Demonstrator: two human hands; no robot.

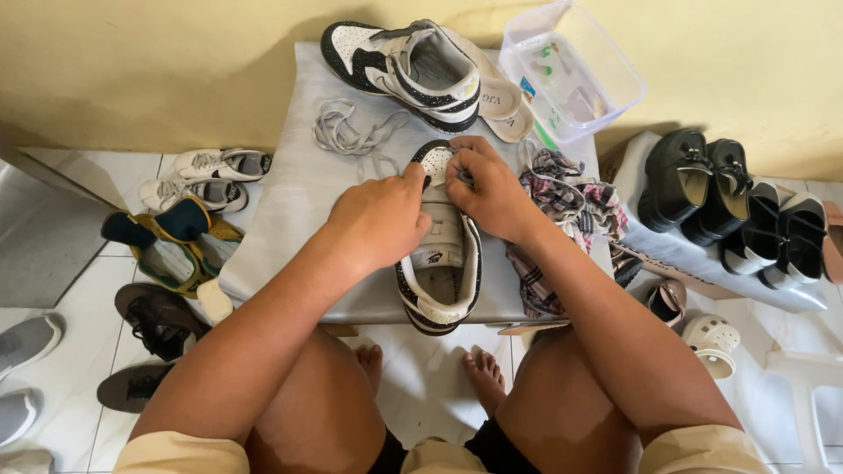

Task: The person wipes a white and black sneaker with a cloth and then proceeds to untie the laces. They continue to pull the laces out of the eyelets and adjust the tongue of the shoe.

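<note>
A black-and-white sneaker (442,281) lies on a low grey-covered table (281,211), its toe pointing away from me. My left hand (378,219) rests on the shoe's left side, fingers pinching near the front eyelets. My right hand (490,189) grips the toe end of the lacing area from the right. A loose grey lace (351,132) lies on the table beyond my hands. The matching sneaker (413,70) sits on its side at the table's far edge, with an insole (505,110) beside it.
A clear plastic box (575,70) stands at the far right corner. A plaid cloth (562,211) lies right of the shoe. Black shoes (702,184) sit on a box at right; several shoes and sandals (176,237) crowd the tiled floor at left.
</note>
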